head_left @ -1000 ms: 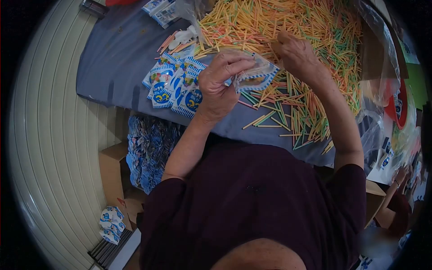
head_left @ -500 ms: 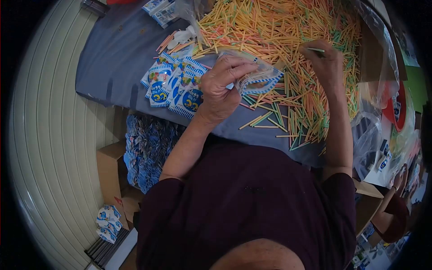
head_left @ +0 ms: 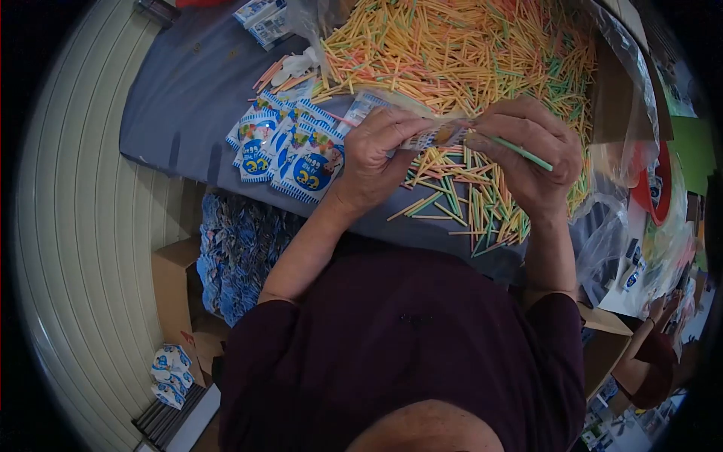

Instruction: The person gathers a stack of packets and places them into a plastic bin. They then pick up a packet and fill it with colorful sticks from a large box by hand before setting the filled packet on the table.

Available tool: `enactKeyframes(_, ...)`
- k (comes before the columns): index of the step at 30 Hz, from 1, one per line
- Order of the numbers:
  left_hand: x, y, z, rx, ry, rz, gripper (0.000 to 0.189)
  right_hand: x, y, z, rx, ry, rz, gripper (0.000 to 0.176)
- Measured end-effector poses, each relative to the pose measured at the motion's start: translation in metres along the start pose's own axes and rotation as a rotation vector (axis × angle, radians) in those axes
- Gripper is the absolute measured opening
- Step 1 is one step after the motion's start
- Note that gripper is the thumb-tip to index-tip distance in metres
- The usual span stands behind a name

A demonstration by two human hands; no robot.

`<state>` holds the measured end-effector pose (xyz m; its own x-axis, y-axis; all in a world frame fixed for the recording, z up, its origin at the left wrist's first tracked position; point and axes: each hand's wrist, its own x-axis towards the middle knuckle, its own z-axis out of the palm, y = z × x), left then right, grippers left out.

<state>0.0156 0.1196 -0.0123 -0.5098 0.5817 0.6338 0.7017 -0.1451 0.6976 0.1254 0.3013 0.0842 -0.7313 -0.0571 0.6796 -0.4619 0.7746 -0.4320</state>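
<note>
Right now the left hand (head_left: 373, 162) pinches a packet (head_left: 435, 135) over the near edge of the table (head_left: 188, 98) and the right hand (head_left: 531, 162) grips a green stick (head_left: 521, 153) with its tip at the packet, so this one looks half done, with a big stick pile (head_left: 467, 45) and more packets (head_left: 290, 151) left.

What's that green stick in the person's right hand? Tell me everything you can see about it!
The green stick is thin, straight and plain light green; whether it is plastic or paper cannot be told. The right hand pinches it, and it lies slanted across that hand's fingers. Its upper end points at the small packet that the left hand holds; its lower end pokes out to the right.
</note>
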Motion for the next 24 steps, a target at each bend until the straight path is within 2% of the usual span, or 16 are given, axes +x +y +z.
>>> enactKeyframes(1,-0.002,-0.002,0.000,0.015,0.002,0.019,0.041,0.000,-0.001,0.000,0.003,-0.006,0.001,0.019)
enactKeyframes(3,-0.004,-0.004,0.001,0.001,0.012,-0.001,0.039,0.001,-0.007,-0.003,-0.028,0.170,-0.077,0.020)
enactKeyframes(4,-0.004,-0.006,0.001,-0.009,0.020,-0.015,0.037,0.000,-0.008,-0.003,-0.028,0.163,-0.081,0.020)
enactKeyframes(6,-0.005,-0.006,0.002,-0.048,0.038,-0.038,0.035,-0.002,-0.008,-0.003,-0.071,0.283,-0.141,0.023)
enactKeyframes(11,-0.002,0.000,0.001,-0.080,0.040,-0.091,0.029,-0.007,0.003,0.018,-0.068,0.131,-0.279,0.030)
enactKeyframes(13,-0.003,-0.003,0.000,-0.117,0.022,-0.053,0.029,-0.008,0.005,0.022,-0.115,-0.027,-0.299,0.029)
enactKeyframes(16,-0.010,-0.007,-0.002,-0.113,0.011,-0.073,0.031,-0.003,0.000,0.019,-0.069,-0.138,-0.227,0.028)
enactKeyframes(19,-0.010,-0.011,0.001,-0.131,0.042,0.016,0.031,0.004,-0.009,0.012,0.031,-0.134,-0.156,0.022)
enactKeyframes(24,-0.013,-0.010,0.003,-0.153,0.119,-0.004,0.029,0.006,-0.014,0.009,0.024,-0.048,-0.183,0.024)
